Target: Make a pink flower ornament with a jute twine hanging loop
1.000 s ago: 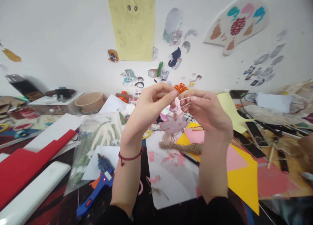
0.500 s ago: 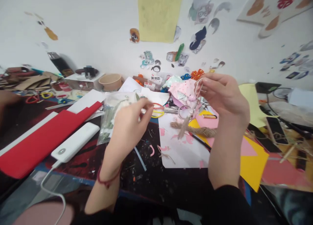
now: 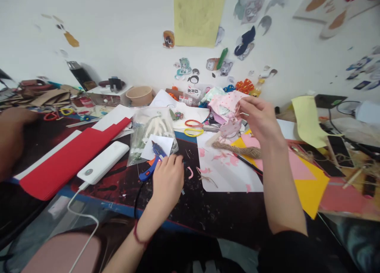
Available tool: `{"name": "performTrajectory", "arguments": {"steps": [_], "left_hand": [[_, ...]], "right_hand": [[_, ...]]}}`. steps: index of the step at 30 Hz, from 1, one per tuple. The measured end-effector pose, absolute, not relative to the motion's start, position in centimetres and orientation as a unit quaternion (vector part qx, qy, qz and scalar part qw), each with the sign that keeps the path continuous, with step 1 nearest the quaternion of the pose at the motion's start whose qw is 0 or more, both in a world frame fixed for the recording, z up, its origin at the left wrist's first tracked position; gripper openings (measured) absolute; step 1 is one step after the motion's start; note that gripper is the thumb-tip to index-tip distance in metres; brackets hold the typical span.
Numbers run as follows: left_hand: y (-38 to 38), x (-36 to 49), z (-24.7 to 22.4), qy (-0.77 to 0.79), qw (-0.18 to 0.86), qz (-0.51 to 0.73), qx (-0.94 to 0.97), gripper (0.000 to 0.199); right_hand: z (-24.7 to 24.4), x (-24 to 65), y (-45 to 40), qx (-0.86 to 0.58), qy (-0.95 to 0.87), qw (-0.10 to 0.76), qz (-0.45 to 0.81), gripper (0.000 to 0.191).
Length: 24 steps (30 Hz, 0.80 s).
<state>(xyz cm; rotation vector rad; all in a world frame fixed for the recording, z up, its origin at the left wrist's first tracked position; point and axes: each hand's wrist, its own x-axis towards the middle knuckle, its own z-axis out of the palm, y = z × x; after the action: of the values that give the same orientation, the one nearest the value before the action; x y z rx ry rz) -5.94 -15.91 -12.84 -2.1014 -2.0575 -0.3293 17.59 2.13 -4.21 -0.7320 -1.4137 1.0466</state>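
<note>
a smooth, glossy finish is shown by the white power bank (image 3: pixel 103 162), seemingly plastic; blue plastic is seen on the glue gun (image 3: pixel 151 168). the twine bundle (image 3: pixel 240 149) is twisted from rough fibres. matt paper is seen in the red sheet (image 3: pixel 71 158). the bag (image 3: pixel 138 127) is made of crinkled clear plastic. the dark tabletop (image 3: pixel 219 213) is scuffed and speckled.

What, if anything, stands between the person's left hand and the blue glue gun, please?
Nothing visible stands between them: the left hand appears close beside the blue glue gun, which lies partly on a small white sheet. Whether they touch is unclear.
</note>
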Motion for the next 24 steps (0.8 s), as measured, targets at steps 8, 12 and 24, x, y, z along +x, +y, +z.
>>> {"name": "performTrajectory", "arguments": {"steps": [8, 12, 24], "left_hand": [[1.8, -3.1, -11.6, -0.612, 0.064, -0.02, -0.788, 0.028], [4.4, -3.9, -13.4, -0.589, 0.031, 0.009, -0.807, 0.037], [4.7, -8.5, -9.4, -0.572, -0.171, -0.135, -0.791, 0.048]], "right_hand": [[-4.7, 17.8, 1.5, -0.288, -0.593, 0.585, 0.472, 0.023], [-3.9, 17.7, 1.4, -0.258, -0.602, 0.585, 0.479, 0.022], [0.8, 16.0, 1.3, -0.192, -0.621, 0.614, 0.449, 0.014]]}}
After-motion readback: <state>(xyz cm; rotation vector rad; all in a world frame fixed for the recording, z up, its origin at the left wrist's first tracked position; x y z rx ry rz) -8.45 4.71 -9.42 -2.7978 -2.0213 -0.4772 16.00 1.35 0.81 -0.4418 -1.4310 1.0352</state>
